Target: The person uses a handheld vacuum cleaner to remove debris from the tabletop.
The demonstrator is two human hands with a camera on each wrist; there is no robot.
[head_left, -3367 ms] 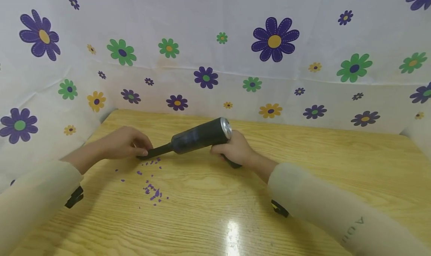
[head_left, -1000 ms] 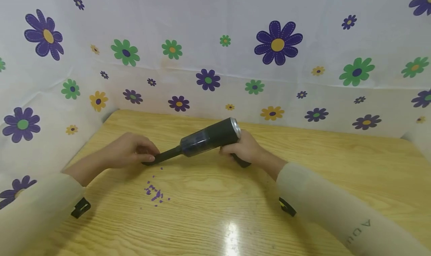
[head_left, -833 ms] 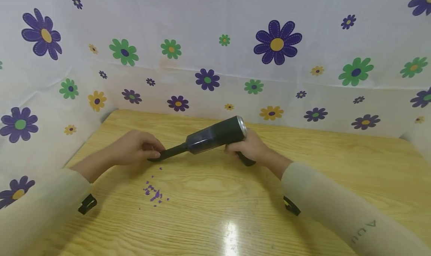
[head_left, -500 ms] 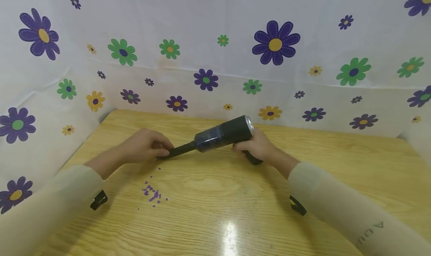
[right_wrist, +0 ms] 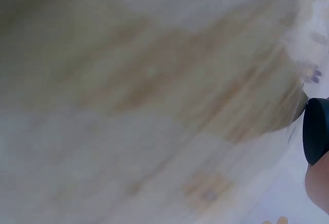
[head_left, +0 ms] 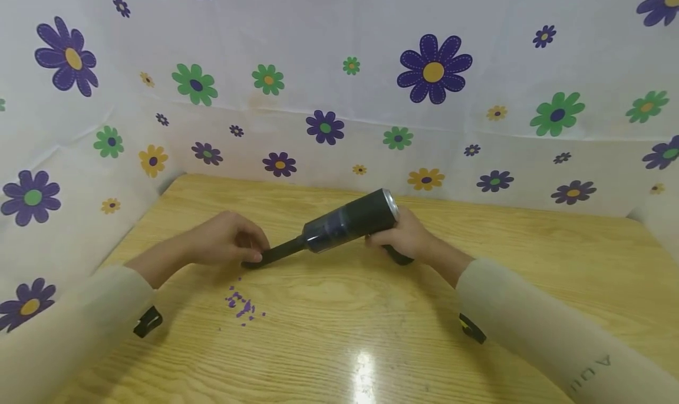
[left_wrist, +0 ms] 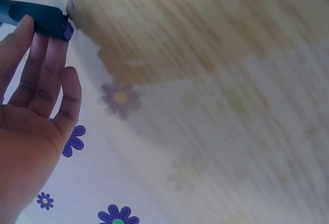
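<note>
A black handheld vacuum cleaner (head_left: 350, 220) with a clear purplish section slants over the wooden table, its narrow nozzle (head_left: 283, 249) pointing down and left. My right hand (head_left: 405, 236) grips its handle (head_left: 398, 255); in the right wrist view only the handle's end (right_wrist: 316, 131) and a bit of the hand show at the edge. Near the nozzle's tip, my left hand (head_left: 228, 239) pinches it between thumb and fingers. Small purple scraps (head_left: 246, 306) lie on the table just below the tip. In the left wrist view, purple bits (left_wrist: 68, 31) sit at the nozzle's mouth.
The light wood-grain table (head_left: 329, 321) reaches back to a white flower-printed sheet (head_left: 339, 91), which stands along the rear and both sides. Dark straps (head_left: 148, 321) show at both wrists. A light glare lies on the table's front.
Both hands have shifted the vacuum cleaner rightward, then slightly nearer to me in the last half second. Scraps by the nozzle's earlier place are gone, leaving mostly the nearer cluster.
</note>
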